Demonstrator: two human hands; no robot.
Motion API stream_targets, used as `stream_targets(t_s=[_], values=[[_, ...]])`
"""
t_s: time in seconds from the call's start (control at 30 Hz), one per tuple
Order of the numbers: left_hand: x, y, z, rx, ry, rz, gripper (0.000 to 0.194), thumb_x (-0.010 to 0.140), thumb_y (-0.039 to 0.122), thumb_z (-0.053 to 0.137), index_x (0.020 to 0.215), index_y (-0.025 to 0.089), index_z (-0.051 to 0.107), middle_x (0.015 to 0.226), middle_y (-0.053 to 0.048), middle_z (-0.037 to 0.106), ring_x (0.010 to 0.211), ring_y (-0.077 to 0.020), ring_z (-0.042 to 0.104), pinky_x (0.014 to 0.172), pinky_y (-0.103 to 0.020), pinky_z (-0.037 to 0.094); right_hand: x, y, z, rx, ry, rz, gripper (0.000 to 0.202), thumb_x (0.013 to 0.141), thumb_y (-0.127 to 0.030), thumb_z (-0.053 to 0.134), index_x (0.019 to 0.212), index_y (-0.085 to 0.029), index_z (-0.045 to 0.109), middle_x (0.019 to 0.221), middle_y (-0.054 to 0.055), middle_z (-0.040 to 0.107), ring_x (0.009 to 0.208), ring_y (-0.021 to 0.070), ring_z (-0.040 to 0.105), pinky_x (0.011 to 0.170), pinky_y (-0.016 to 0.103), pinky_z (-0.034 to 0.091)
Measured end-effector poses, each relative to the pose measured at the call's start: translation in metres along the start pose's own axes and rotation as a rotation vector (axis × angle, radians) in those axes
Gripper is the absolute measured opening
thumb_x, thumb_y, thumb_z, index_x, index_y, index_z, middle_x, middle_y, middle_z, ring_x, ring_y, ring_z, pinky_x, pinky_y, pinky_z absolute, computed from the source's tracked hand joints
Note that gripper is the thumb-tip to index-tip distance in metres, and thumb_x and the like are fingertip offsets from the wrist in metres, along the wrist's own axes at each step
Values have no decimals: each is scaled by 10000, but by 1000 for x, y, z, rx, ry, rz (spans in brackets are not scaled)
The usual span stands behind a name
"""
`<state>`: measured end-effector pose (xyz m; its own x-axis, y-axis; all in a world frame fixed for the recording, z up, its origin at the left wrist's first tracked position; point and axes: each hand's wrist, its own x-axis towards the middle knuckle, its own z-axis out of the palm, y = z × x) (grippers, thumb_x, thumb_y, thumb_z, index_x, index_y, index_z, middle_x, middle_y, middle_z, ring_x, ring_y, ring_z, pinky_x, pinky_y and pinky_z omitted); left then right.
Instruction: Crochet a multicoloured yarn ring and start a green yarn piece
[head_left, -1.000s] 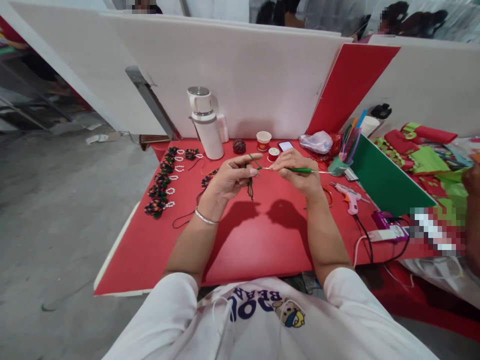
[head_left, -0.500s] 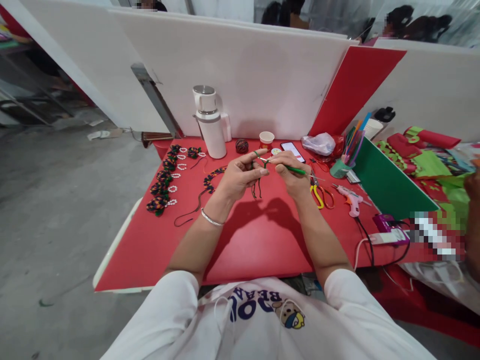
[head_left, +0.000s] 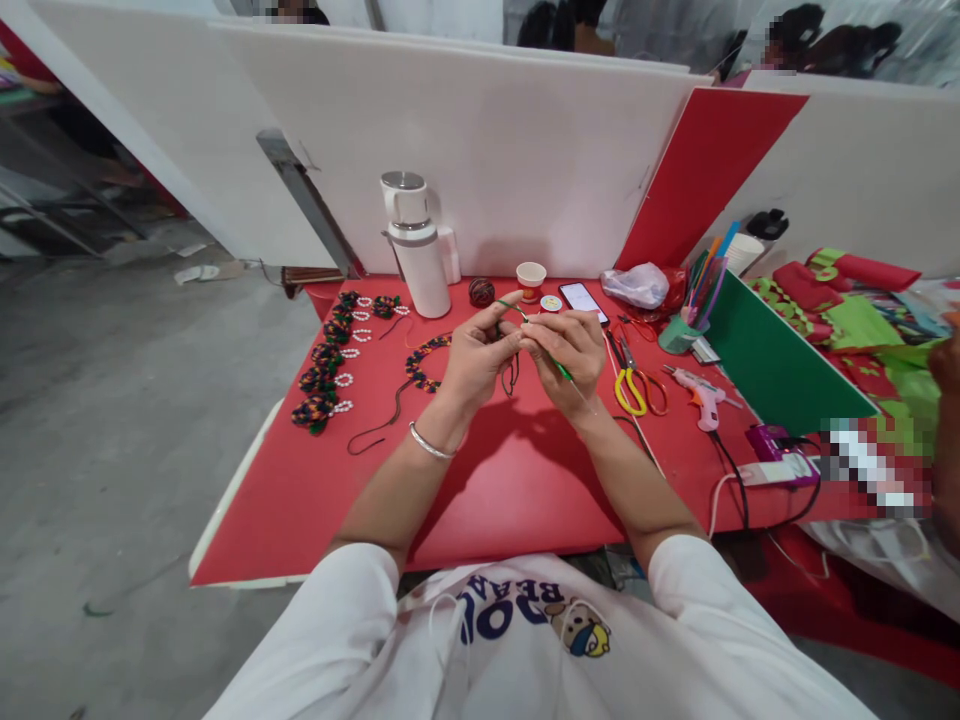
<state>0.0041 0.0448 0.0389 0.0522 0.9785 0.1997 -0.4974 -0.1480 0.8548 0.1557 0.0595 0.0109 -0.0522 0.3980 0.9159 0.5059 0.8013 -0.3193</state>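
Note:
Above the red table, my left hand (head_left: 480,352) pinches dark green yarn (head_left: 513,308), with a strand running over the raised index finger and dark ends hanging below. Close against it, my right hand (head_left: 571,350) is closed around a crochet hook with a green handle (head_left: 562,372). The hook's tip meets the yarn between the two hands, where fingers hide most of it. Left of my left hand lies a multicoloured crocheted band (head_left: 421,368) with a dark cord tail. A dark ball of yarn (head_left: 481,292) rests behind the hands.
Several yarn pieces with white bead loops (head_left: 315,408) line the table's left side. A white thermos (head_left: 420,265), paper cup (head_left: 531,280) and phone (head_left: 583,302) stand or lie behind. Rightward are yellow-handled scissors (head_left: 630,392), a pink glue gun (head_left: 705,400), a pen cup (head_left: 679,335) and a green divider (head_left: 780,360).
My right hand has turned and come closer to my left, with the hook's handle now angled steeply down toward my wrist. The hanging yarn ends sit partly hidden behind the fingers.

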Motion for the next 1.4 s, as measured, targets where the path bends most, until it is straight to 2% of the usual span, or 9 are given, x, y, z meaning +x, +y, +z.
stream_targets(t_s=[0.23,0.5,0.7,0.9,1.07,1.13,1.2,1.3,1.4], values=[[4,12,-13,-90,-132,-232,693,553,195,1008,1221,213,826,623,71,581,449,-12,349,410,-168,181,9,18,-7,289,-85,-42,221,978,-547,714,1023,-378,849,1004,16,854,969,243,710,948,496,607],[6,18,-19,-59,-144,-213,545,571,167,986,1100,184,855,602,45,638,442,-22,396,443,-181,262,28,26,-34,381,-290,-30,170,958,-501,759,1084,-423,840,1085,-22,872,1043,239,738,1020,514,580],[8,15,-26,-5,-176,-216,536,605,172,968,1128,182,853,600,38,641,452,-33,417,453,-194,256,31,25,-45,389,-351,46,162,947,-519,770,995,-385,849,1044,-8,878,1026,253,756,1062,546,578],[9,11,-28,13,-205,-241,531,610,180,955,1132,200,859,657,17,684,467,-38,454,451,-196,253,27,31,-42,562,-305,188,253,954,-566,745,882,-343,842,892,4,853,919,235,763,1003,517,594],[6,12,-20,-14,-175,-250,532,600,175,935,1125,186,850,666,14,693,461,-37,444,444,-202,227,13,33,-13,784,-220,334,412,901,-701,733,851,-305,832,848,32,833,852,227,753,871,467,624],[5,11,-17,-20,-151,-237,566,589,176,941,1146,179,839,669,20,684,461,-37,451,441,-202,225,9,28,-1,742,-180,365,478,880,-761,709,871,-298,829,891,41,835,890,236,759,848,459,629],[4,9,-15,-21,-128,-222,596,572,180,955,1156,176,833,660,35,657,454,-34,447,435,-201,214,7,22,5,618,-146,318,442,898,-733,711,914,-308,832,955,40,837,976,245,762,950,488,620],[3,7,-13,12,-110,-188,607,580,227,978,1168,186,833,666,38,653,452,-36,443,434,-208,216,7,16,5,428,-89,208,332,961,-636,696,977,-331,829,1010,34,833,1040,252,754,1060,522,584],[3,9,-12,62,-85,-146,630,595,281,997,1198,203,829,711,17,702,464,-44,444,438,-219,241,9,14,1,379,-36,185,293,991,-586,680,998,-330,822,1001,34,835,1022,252,760,1043,517,589]])
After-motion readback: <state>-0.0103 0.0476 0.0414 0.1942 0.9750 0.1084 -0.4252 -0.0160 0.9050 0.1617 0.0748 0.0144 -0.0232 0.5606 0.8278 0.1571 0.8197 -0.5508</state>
